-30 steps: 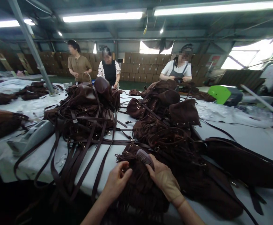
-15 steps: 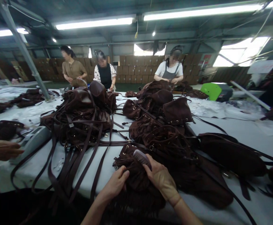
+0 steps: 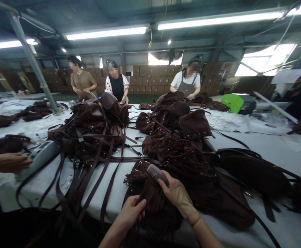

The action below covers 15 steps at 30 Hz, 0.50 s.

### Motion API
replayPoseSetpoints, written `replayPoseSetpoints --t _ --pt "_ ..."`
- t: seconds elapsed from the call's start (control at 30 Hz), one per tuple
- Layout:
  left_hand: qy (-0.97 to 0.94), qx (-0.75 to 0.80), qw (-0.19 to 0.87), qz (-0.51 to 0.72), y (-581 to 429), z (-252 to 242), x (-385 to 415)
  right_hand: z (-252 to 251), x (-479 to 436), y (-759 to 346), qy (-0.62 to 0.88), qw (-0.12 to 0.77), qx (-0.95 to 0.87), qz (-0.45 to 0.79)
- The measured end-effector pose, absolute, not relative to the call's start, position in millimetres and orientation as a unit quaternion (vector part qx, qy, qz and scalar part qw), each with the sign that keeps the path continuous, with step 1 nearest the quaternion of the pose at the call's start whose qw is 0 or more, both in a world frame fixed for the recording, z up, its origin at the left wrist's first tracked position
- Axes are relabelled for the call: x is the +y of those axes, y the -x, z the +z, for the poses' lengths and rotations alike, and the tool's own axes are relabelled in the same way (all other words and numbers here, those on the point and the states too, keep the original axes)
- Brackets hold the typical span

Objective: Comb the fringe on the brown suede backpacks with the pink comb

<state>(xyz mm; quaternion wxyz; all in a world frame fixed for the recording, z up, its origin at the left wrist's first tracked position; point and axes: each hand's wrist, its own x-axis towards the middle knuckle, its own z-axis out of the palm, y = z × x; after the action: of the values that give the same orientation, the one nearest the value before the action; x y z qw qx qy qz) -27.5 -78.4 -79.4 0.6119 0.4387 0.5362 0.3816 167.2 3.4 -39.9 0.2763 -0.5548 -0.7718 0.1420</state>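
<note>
Closest to me on the table lies a dark brown fringed bag, with metal eyelets along its top edge. My right hand grips a purplish comb, whose teeth rest against the upper fringe. At the bag's lower left side, my left hand is closed, thumb against the fingers, seemingly pinching strands of fringe. The fingertips of that hand are partly hidden, and dark strands blend with the bag around them.
Brown bags are heaped beyond my hands, and another heap trails long straps over the front edge of the white table. A co-worker's hand reaches in at left. Several people stand across the table. A green machine sits at far right.
My left hand has moved slightly down and to the right along the bag's fringe. The right hand with the comb has barely moved. The co-worker's hand at left has come a little farther in.
</note>
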Motion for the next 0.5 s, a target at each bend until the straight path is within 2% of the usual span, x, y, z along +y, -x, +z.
replayPoseSetpoints --t 0.2,0.33,0.5 --pt "-0.442 0.536 0.571 0.437 27.2 -83.0 -81.6 -7.2 -12.3 -177.4 0.562 0.365 -0.726 0.157" --pt "-0.508 0.530 0.512 0.446 30.9 -79.8 -83.2 8.6 -47.9 -163.3 0.512 0.419 -0.716 0.223" --pt "-0.597 0.551 0.422 0.401 37.9 -57.7 -87.1 -16.3 -61.2 -130.8 0.483 0.379 -0.751 0.244"
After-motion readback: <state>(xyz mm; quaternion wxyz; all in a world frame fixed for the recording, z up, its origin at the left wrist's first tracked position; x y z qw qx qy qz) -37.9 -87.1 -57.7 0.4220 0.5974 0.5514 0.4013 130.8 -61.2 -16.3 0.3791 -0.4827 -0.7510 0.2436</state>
